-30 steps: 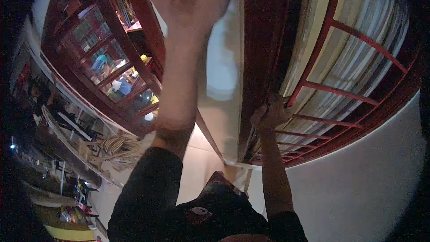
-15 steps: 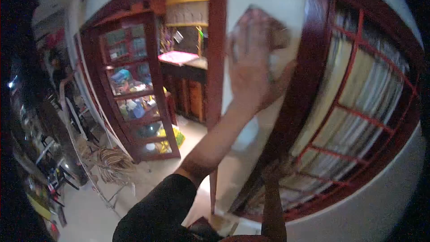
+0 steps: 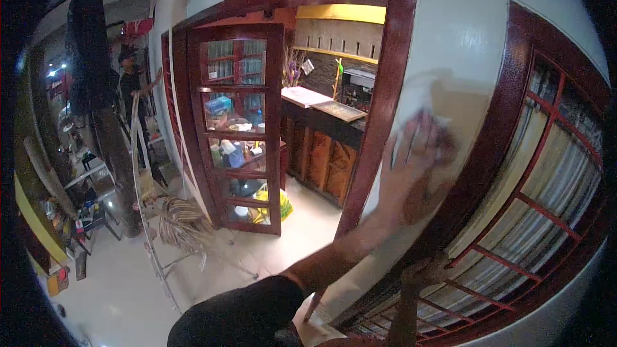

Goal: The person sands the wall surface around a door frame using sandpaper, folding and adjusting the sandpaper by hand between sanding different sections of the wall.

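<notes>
The left hand [image 3: 424, 141], blurred by motion, is raised at the pale wall section [image 3: 466, 38] located between the door frame [image 3: 398, 38] and the window frame [image 3: 481, 160]; whether it is empty or grasping an object cannot be determined. The right hand [image 3: 426, 272] is positioned lower, at the red grille [image 3: 541, 207] of the window, and its grip cannot be confirmed. Farther out, a striped curtain [image 3: 546, 170] hangs behind the grille, while the glazed door [image 3: 274, 128] stands open beside a tan coiled bundle [image 3: 183, 218].

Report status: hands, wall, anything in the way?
Left hand at pale wall, blurred, grip unclear. Right hand by red window bars. Door frame and window frame flank the wall.
</notes>
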Tool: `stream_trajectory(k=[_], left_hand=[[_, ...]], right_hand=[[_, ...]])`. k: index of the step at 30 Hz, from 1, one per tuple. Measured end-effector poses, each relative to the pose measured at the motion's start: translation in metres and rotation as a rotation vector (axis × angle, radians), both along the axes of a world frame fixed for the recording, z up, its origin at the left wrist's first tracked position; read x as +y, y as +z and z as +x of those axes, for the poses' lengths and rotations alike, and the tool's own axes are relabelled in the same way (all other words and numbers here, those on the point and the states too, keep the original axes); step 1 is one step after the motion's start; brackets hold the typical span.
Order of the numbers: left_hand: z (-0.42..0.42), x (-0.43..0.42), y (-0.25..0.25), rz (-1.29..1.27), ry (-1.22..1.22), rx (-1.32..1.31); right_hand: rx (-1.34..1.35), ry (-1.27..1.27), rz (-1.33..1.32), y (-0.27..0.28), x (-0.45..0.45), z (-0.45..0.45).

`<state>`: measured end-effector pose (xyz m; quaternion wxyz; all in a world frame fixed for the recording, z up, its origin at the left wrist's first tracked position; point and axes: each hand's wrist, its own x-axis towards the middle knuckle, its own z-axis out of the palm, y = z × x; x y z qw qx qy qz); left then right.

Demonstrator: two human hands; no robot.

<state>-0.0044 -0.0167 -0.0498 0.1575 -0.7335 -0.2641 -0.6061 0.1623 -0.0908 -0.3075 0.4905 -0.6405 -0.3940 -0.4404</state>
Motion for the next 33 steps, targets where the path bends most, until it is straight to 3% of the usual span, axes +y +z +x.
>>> stream_trajectory(k=[2, 5, 7, 9, 11, 12, 14, 15, 17, 21, 26, 33], left_hand=[[0.007, 0.004, 0.029, 0.098, 0.095, -0.023], [0.007, -0.008, 0.036, 0.083, -0.023, -0.168], [0.007, -0.011, -0.018, -0.066, -0.021, -0.107], [0.024, 0.018, -0.104, 0.019, 0.354, 0.032], [0.023, 0.007, -0.122, -0.003, 0.216, -0.014], [0.021, 0.004, -0.126, -0.028, 0.076, -0.062], [0.016, 0.002, -0.113, -0.031, 0.051, -0.043], [0.015, 0.001, -0.102, -0.022, 0.018, -0.027], [0.013, -0.001, -0.077, -0.052, -0.003, -0.024], [0.012, -0.004, -0.071, -0.063, -0.046, -0.051], [0.015, -0.005, -0.074, -0.103, 0.023, -0.020], [0.016, -0.004, -0.074, -0.066, 0.096, -0.004]], right_hand=[[-0.007, -0.070, 0.017, -0.025, 0.006, 0.018], [0.017, -0.089, -0.030, -0.019, 0.003, 0.013], [0.041, -0.091, 0.041, -0.021, 0.008, 0.003], [0.060, -0.095, 0.114, -0.041, 0.017, 0.011], [0.405, 0.395, 0.175, -0.084, 0.033, 0.040], [0.409, 0.397, 0.171, -0.058, 0.024, 0.024], [0.067, 0.147, 0.078, 0.037, -0.009, -0.025], [0.063, 0.148, 0.074, 0.024, -0.006, -0.016], [-0.084, -0.243, 0.017, -0.027, 0.007, 0.016], [0.205, -0.207, -0.051, -0.082, 0.021, 0.055], [0.188, 0.196, 0.145, -0.027, 0.011, 0.021], [0.223, 0.156, 0.017, -0.026, -0.009, 0.025]])
